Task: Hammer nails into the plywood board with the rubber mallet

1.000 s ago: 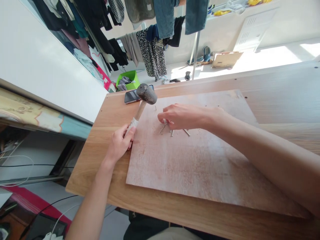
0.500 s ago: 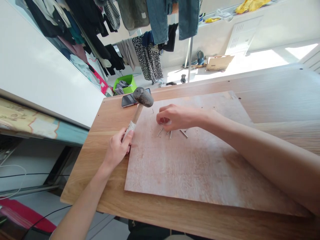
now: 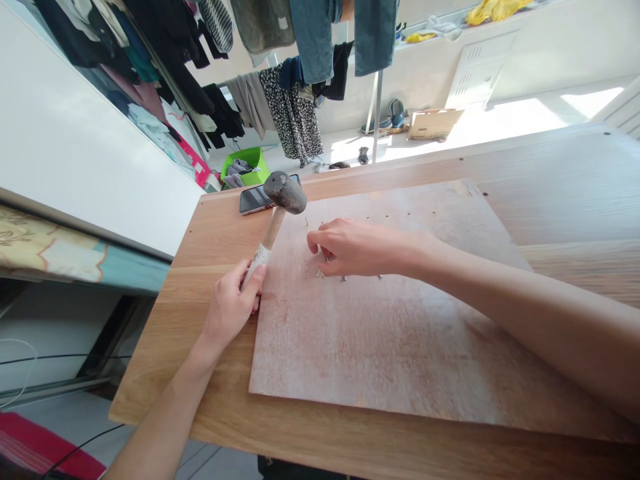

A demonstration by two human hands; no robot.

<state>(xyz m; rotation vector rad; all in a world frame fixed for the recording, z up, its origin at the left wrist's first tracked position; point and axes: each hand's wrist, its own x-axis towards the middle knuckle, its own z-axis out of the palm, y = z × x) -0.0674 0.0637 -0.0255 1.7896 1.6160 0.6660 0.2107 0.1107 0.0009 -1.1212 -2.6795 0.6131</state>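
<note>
wooden bench (image 3: 300, 437) fills the near view, and on it lies a pale, worn board (image 3: 380, 347), flat, its near edge just back from the bench edge. left hand (image 3: 233, 307) sits at the board's left edge, closed around the low end of a mallet (image 3: 274, 223). the handle slants up and away, and the dark head hangs over the board's far left corner, clear of the surface. right hand (image 3: 355, 248) comes in from the right, its forearm crossing the board, and rests palm down on the far half with fingers curled and thumb and forefinger drawn together. i cannot tell whether it grips anything. nails (image 3: 320, 272) lie loose on the board under and just beside this hand, which hides most of them; a few tips show at its near edge. small holes dot the board beyond the knuckles. phone (image 3: 255, 198) lies flat on the bench's far left corner, partly hidden behind the mallet head. past the bench, on the floor, stand a green basket (image 3: 243, 167), shoes (image 3: 390, 115) and a cardboard box (image 3: 434, 123), with clothes (image 3: 295, 113) hanging on rails above.
</note>
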